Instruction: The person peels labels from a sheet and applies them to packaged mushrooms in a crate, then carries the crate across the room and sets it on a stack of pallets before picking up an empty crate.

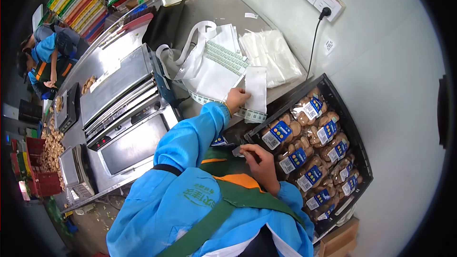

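Our left hand [237, 99] pinches the paper strip [257, 85], probably steadying it; our right hand [260, 163] grips a pale scrap [236, 152].

Bright, with fisheye-warped edges

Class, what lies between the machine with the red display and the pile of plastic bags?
In the head view, white sheets, a green-printed sheet and a curling white strip lie between the machine and the plastic bags.

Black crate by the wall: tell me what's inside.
The black crate holds clear packs of what look like mushrooms, bearing blue-and-white labels. Anything beneath those packs is covered and cannot be seen.
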Demonstrator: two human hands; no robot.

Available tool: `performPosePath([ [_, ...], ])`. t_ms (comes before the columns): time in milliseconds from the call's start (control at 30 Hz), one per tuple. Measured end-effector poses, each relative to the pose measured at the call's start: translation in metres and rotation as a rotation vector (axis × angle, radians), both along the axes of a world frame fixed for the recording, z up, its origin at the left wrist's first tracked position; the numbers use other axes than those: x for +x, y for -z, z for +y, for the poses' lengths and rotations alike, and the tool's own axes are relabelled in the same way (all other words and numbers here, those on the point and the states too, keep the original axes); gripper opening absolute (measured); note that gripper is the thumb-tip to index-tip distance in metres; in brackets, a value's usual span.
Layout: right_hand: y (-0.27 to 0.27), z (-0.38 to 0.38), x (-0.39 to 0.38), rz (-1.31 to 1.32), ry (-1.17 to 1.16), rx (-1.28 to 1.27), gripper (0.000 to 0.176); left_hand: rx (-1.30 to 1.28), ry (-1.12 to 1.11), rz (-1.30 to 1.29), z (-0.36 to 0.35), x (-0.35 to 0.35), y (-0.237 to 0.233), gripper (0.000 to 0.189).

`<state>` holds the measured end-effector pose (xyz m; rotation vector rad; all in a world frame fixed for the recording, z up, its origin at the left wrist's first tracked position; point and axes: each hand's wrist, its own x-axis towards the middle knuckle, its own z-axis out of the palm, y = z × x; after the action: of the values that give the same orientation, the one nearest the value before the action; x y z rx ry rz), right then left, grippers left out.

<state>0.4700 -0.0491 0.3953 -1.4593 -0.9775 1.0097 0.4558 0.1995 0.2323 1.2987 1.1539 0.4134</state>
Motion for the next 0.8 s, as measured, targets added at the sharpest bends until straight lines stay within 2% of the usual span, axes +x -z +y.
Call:
performPosePath([
  [33,-0.004,0.002,0.003,-0.003,0.022,0.009,0.015,-0.077,-0.027,-0.038,0.0,0.0,-0.008,0.017],
  [133,-0.025,0.015,0.022,0.048,0.078,-0.048,0.016,-0.231,-0.016,-0.2,0.01,-0.035,-0.074,0.013],
  [267,-0.02,0.061,0.057,0.068,0.163,-0.071,0.017,0.021,-0.241,-0.6,0.031,-0.103,-0.142,0.01],
  [333,0.0,0.094,0.073,0.057,0.084,-0.122,0.019,0.176,-0.292,-0.683,0.04,-0.131,-0.175,0.013],
  [400,0.026,0.131,0.085,0.055,0.007,-0.175,0.022,0.333,-0.347,-0.654,0.046,-0.149,-0.191,0.016],
  [467,0.055,0.171,0.091,0.199,-0.033,-0.355,0.023,0.453,-0.322,-0.561,0.054,-0.162,-0.192,0.018],
  [500,0.07,0.192,0.091,0.198,-0.046,-0.349,0.023,0.626,-0.245,-0.444,0.057,-0.163,-0.19,0.018],
  [567,0.1,0.227,0.091,0.422,0.1,-0.513,0.023,0.969,-0.123,-0.105,0.067,-0.167,-0.183,0.021],
  [600,0.119,0.24,0.09,0.418,0.092,-0.51,0.023,1.1,-0.036,-0.156,0.069,-0.162,-0.198,0.021],
  [667,0.157,0.264,0.088,0.397,0.214,-0.391,0.023,1.104,0.037,-0.103,0.076,-0.156,-0.204,0.024],
  [700,0.171,0.273,0.086,0.492,0.242,-0.274,0.024,1.091,0.059,-0.111,0.08,-0.154,-0.203,0.026],
  [733,0.17,0.278,0.08,0.489,0.24,-0.274,0.024,1.093,0.056,-0.112,0.088,-0.154,-0.203,0.026],
  [800,0.161,0.285,0.065,0.116,0.313,-0.158,0.022,1.081,0.104,-0.082,0.102,-0.153,-0.201,0.025],
])
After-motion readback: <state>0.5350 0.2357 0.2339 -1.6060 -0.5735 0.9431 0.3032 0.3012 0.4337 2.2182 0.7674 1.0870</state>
